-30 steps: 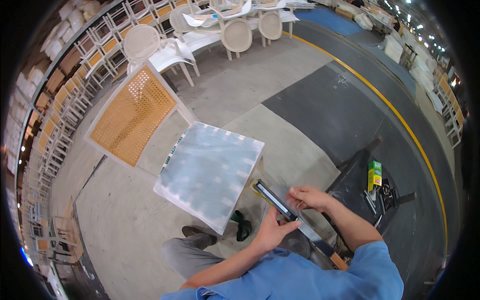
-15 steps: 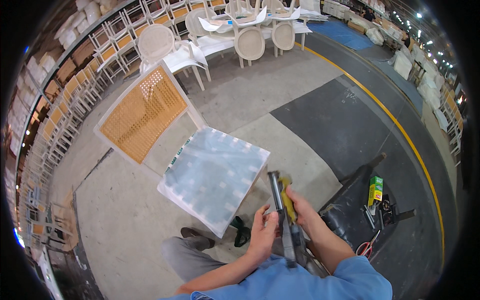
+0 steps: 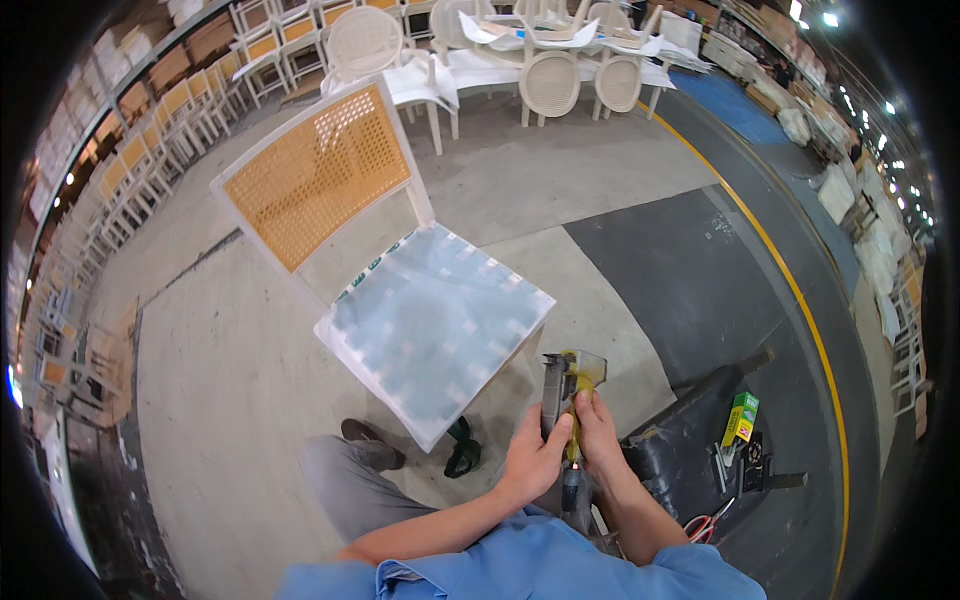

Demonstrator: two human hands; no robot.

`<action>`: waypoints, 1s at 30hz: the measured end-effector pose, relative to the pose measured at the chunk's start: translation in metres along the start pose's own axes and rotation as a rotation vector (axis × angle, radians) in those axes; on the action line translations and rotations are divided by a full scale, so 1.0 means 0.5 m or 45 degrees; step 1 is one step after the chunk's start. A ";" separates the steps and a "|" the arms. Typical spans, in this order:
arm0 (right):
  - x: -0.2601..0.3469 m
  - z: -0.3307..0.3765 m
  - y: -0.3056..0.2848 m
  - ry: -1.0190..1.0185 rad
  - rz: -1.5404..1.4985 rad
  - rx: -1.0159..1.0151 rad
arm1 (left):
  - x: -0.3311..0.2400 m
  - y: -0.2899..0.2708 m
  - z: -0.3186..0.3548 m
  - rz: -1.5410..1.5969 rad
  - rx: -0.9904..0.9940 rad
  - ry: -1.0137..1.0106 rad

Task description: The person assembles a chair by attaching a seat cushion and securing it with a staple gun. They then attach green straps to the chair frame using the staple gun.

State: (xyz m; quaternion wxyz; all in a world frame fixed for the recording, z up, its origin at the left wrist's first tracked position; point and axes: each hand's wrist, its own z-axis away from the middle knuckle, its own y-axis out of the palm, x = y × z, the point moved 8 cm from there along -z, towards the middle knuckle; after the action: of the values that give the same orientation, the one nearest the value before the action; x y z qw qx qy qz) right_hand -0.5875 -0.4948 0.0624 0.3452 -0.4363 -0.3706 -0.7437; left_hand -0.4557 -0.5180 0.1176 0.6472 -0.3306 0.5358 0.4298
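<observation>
Close in front of my body I hold a yellow and dark-grey staple gun, its head pointing away from me. My left hand is closed around the grey magazine side, thumb lying along it. My right hand wraps the yellow body from the other side. A dark fitting shows below the hands. Ahead and to the left stands a pale-framed chair with a woven cane back. Its seat is covered in translucent white sheeting over a bluish layer; neither hand touches it.
On a black padded surface at my right lie a green-yellow box, metal strips and red-handled scissors. A dark strap-like item lies on the floor by my shoe. Rows of chairs and wrapped furniture line the back.
The long grey magazine part, which reached back toward my body, no longer sticks out. The staple gun has turned more upright, and my hands have come together around it. The view has shifted slightly.
</observation>
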 end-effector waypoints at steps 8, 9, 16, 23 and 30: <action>0.108 0.055 0.019 0.104 -0.458 0.295 | -0.030 0.015 -0.019 0.333 0.566 0.088; 0.111 0.051 0.003 0.231 -0.543 0.366 | -0.045 0.014 -0.015 0.243 0.603 0.106; 0.171 0.003 -0.054 -0.055 0.209 0.295 | 0.126 -0.138 0.015 0.179 0.236 -0.117; 0.273 -0.121 -0.071 -0.192 0.470 0.134 | 0.460 -0.442 0.128 0.832 -0.672 -1.080; 0.252 -0.272 -0.014 -0.070 0.535 0.110 | 0.501 -0.443 0.043 0.811 -0.520 -0.989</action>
State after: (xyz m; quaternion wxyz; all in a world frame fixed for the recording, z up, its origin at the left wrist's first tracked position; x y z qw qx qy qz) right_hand -0.6948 -0.6311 0.1280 0.5009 -0.5087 -0.3123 -0.6267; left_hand -0.2312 -0.5392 -0.1298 0.5580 -0.0877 0.2365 0.7906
